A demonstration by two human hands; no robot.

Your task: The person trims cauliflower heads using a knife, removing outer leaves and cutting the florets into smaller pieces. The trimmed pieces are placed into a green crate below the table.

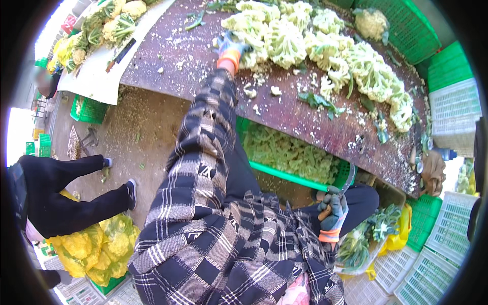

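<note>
My left hand (230,49), in a grey-blue glove with an orange cuff, reaches to the cut cauliflower pieces (285,44) on the dark table (164,65). Its fingers touch the leftmost pieces; whether they grip one is unclear. Near my knee, my right hand (333,213), gloved alike, is closed round the brown handle of a knife (349,178) whose blade points up beside the crate's rim. Under the table edge a green plastic crate (282,174) holds many small cauliflower florets (293,152). Green leaves (318,101) and white crumbs lie about the tabletop.
A whole cauliflower (370,24) lies at the far right beside green crates (404,30). Another knife (121,55) rests on a white board (91,84) at left. A person in dark trousers (91,202) is beside yellow bags of cauliflower (114,244). Leaves (356,248) fill a container at lower right.
</note>
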